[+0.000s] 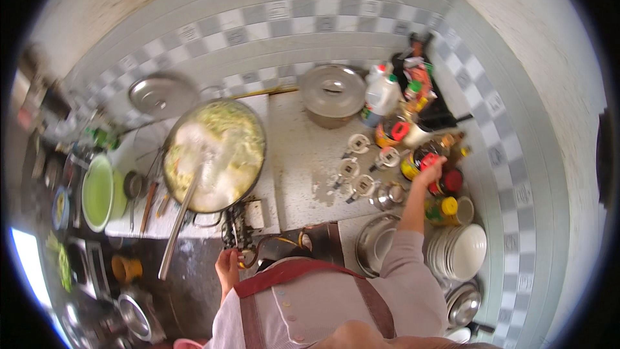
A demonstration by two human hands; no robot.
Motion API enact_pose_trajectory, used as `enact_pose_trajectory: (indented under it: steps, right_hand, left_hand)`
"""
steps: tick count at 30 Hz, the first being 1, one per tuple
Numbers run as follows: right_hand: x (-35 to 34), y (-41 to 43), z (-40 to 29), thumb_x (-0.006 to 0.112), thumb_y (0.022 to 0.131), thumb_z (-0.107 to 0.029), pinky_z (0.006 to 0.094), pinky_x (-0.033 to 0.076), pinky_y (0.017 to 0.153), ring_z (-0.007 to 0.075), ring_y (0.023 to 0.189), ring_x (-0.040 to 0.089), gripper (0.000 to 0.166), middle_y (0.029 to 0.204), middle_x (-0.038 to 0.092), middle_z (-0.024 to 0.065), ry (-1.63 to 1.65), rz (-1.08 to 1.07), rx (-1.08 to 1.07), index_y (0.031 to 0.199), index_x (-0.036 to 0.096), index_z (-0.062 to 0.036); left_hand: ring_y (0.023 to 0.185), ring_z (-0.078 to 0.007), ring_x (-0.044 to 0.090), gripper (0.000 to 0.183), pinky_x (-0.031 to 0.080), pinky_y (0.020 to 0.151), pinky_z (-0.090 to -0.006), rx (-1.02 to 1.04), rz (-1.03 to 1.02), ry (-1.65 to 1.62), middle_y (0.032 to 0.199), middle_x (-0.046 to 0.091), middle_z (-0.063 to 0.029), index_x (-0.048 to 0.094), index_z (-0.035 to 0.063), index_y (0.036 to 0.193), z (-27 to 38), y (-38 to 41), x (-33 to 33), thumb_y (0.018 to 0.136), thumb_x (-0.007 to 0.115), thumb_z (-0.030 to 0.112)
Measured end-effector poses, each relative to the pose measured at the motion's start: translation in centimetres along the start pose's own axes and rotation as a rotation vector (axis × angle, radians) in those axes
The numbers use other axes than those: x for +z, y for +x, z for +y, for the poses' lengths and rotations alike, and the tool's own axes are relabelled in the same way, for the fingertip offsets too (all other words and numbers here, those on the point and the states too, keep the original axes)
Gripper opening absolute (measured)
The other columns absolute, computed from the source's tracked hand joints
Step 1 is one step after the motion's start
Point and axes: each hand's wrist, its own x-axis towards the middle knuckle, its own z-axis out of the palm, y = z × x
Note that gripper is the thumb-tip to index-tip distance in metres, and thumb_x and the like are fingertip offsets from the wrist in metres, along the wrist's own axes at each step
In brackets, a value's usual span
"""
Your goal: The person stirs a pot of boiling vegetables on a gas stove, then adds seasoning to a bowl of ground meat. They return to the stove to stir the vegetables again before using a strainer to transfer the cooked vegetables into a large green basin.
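Note:
My left hand (pixel 228 265) is low in front of the stove, its fingertips closed at the gas burner's valve (pixel 246 257), where a hose joins. Above it, a large wok (pixel 261 174) holds a pale, steaming broth with shredded greens (pixel 227 118). A long-handled metal ladle (pixel 180 230) leans in the broth, its handle jutting over the near rim. My right arm reaches to the right, and my right hand (pixel 432 170) grips the red lid of a jar (pixel 410 166) with a yellow label. The fingers partly hide this lid.
Lidded spice pots (pixel 362 185) stand left of the jar, with plastic jugs (pixel 382 99) and a lidded pot (pixel 332 92) behind. Stacked white bowls (pixel 467 252) and a steel basin (pixel 375 247) sit at right. A green basin (pixel 97 194) is left of the wok.

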Motion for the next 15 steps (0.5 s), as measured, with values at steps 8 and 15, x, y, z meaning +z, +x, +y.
enact_pose_trajectory:
  steps: [8,15]
  right_hand:
    - [-3.0,-0.5,0.9,0.055,0.097,-0.039,0.0354,0.048,0.063,0.0231,0.067,0.058,0.05,0.077,0.065,0.0121,-0.523,-0.129,-0.189,0.082,0.065,0.0074]
    - [1.2,-19.9,-3.5,0.059,0.094,-0.027,0.0336,0.049,0.078,0.0226,0.08,0.061,0.034,0.09,0.065,0.0113,-0.348,-0.793,-0.32,0.112,0.058,0.0018]
  left_hand:
    - [0.083,-0.0158,0.061,0.052,0.051,0.063,-0.0298,0.095,0.451,-0.428,0.118,0.057,-0.0112,0.031,0.0118,0.139,1.2,-1.0,-2.8,0.097,0.059,0.025]
    - [0.082,-0.0181,0.06,0.053,0.051,0.065,-0.0319,0.343,0.529,-0.716,0.124,0.052,-0.0159,0.016,0.0184,0.145,5.2,-0.4,-7.8,0.103,0.045,0.031]
